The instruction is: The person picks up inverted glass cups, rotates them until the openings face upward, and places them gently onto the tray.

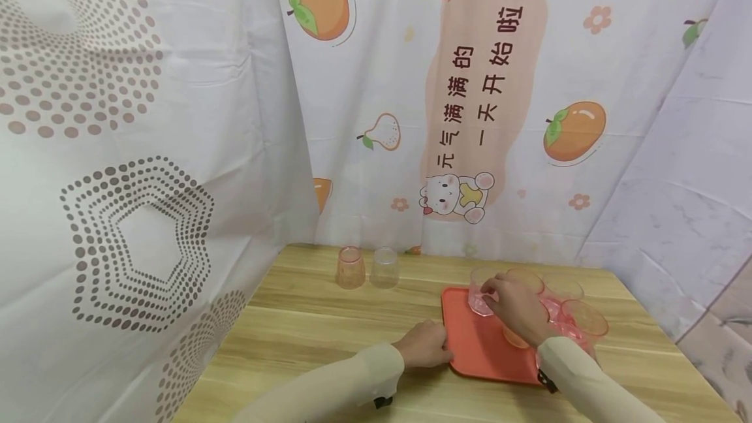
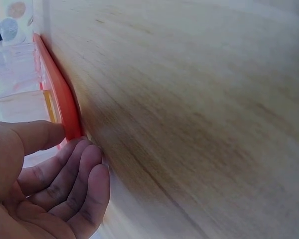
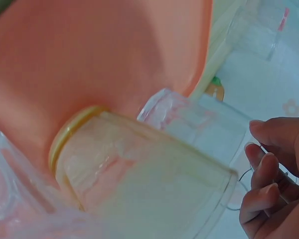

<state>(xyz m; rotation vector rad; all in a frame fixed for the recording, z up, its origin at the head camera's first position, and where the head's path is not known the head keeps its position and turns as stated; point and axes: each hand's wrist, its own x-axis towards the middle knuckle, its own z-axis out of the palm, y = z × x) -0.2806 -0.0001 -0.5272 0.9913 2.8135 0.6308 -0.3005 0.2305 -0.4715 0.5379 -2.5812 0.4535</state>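
My left hand [image 1: 425, 344] grips the near left edge of an orange-red tray [image 1: 476, 344], with the thumb at the rim and the fingers curled against its outer side. Over the tray's far left part, my right hand [image 1: 519, 309] pinches the rim of a clear faceted cup [image 3: 202, 122] between thumb and fingertips. That cup [image 1: 482, 307] is upright, its base at the tray surface. Beside it in the right wrist view stands a clear cup with an amber base [image 3: 134, 174]. In the head view, my right forearm hides part of the tray and cups.
Several clear, pink and orange-tinted cups [image 1: 584, 318] crowd the tray's right side. At the back left of the wooden table [image 1: 329, 318] stand an orange-tinted cup [image 1: 350, 269] and a clear cup [image 1: 384, 269]. Printed curtains [image 1: 382, 70] hang behind and at the left.
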